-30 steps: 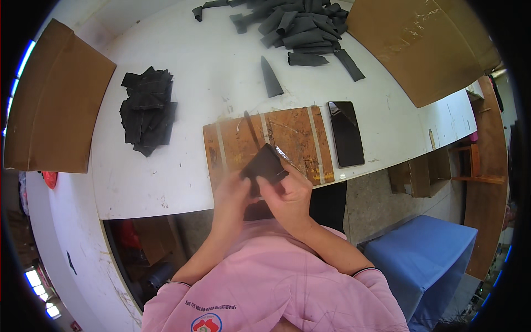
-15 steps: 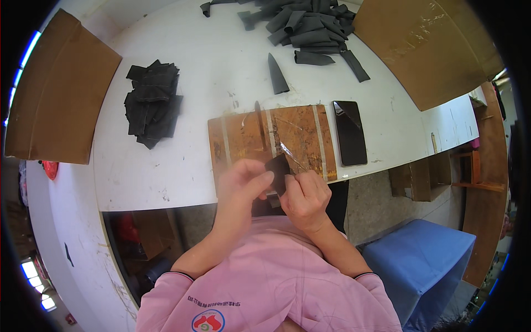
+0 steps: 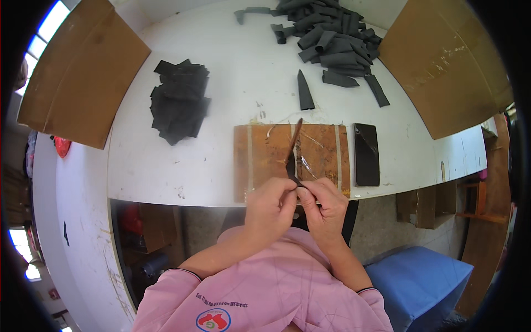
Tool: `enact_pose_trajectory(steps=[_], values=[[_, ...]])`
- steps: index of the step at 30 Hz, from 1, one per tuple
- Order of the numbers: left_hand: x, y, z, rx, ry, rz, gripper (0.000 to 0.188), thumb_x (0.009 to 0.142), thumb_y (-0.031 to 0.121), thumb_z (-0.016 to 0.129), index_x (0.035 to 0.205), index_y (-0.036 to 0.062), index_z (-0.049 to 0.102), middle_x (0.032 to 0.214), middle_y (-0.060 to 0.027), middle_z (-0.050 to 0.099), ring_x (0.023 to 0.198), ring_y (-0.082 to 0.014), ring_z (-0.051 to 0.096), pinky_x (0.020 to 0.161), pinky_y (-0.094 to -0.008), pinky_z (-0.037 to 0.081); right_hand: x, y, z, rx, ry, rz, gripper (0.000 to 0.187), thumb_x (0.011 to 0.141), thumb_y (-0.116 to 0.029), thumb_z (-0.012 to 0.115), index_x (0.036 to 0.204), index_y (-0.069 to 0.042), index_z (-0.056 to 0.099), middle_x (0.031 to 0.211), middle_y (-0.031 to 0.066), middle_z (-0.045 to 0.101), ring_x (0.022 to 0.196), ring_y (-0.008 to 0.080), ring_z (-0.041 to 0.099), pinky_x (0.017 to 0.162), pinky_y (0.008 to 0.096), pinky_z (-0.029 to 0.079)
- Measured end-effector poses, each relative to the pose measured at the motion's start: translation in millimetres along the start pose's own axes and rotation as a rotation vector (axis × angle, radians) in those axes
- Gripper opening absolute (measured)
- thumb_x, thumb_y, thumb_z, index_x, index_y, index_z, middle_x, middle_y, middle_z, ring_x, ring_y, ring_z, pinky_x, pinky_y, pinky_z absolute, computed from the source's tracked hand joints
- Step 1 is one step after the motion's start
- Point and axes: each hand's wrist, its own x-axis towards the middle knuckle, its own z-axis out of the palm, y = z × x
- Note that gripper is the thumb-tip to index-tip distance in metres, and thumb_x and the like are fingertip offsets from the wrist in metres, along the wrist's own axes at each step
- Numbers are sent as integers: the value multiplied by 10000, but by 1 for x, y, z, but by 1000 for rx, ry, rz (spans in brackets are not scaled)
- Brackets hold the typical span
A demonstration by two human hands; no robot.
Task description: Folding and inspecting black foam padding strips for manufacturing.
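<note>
My left hand (image 3: 271, 207) and my right hand (image 3: 323, 210) meet at the front edge of a worn brown board (image 3: 326, 149). Their thumbs and fingertips pinch a small piece of black fabric (image 3: 291, 170) between them. Most of that piece is hidden by the fingers. A thin brown stick (image 3: 296, 138) slants up from the far end of the fabric, over the board; whether the fabric is around its lower end or only against it, I cannot tell. A shiny sliver (image 3: 306, 165) shows on the board close to my right fingers.
A stack of flat black fabric pieces (image 3: 180, 102) lies left. At the back is a heap of black fabric tubes (image 3: 337, 41), with one pointed tube (image 3: 305, 91) nearer. A phone (image 3: 366, 155) lies right of the board. Cardboard boxes (image 3: 83, 72) (image 3: 448, 66) flank the table.
The black piece, held up and visible between my hands before, is now lower and mostly covered by my fingers. Both hands have drawn together, and the stick leans the other way. The view has shifted.
</note>
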Motion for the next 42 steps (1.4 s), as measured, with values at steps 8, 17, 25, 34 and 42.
enact_pose_trajectory(steps=[8, 17, 25, 34, 42], values=[[11, -1, -3, -776, -8, -463, 133, 720, -67, 566, 824, 13, 553, 715, -23, 596, 568, -44, 519, 463, -181, 398, 5, 14, 14, -116, 160, 31, 115, 626, 76, 566, 724, 17, 577, 652, 79, 510, 509, 151, 498, 454, 252, 388], [12, -20, -8, -838, -210, -675, 191, 670, -82, 544, 830, 18, 520, 742, -29, 559, 647, -83, 536, 541, -191, 426, -6, 46, 7, 1119, -216, 626, 83, 670, 10, 654, 715, 0, 584, 637, 3, 499, 519, 74, 414, 479, 197, 320], [0, -25, 1, -323, -2, -175, 247, 674, -115, 506, 898, -16, 537, 770, -59, 583, 695, -89, 562, 585, -214, 465, -5, 48, 14, 1072, -203, 614, 144, 763, -172, 644, 747, -61, 553, 619, -20, 491, 514, 66, 396, 467, 204, 312], [19, -10, -32, -1221, -880, -466, 446, 659, -29, 525, 1102, -4, 487, 816, -44, 577, 594, -14, 466, 431, -124, 250, 1, 30, 4, 1001, -307, 281, 146, 817, -162, 572, 751, -38, 534, 748, -20, 463, 642, 55, 426, 599, 169, 326], [14, 20, -13, -598, -174, -369, 233, 790, -59, 512, 1018, -18, 529, 753, -6, 540, 579, -20, 463, 516, -157, 404, 25, 1, -9, 686, -123, 219, 37, 796, -16, 528, 761, -11, 517, 847, 27, 517, 744, 84, 475, 667, 204, 387]])
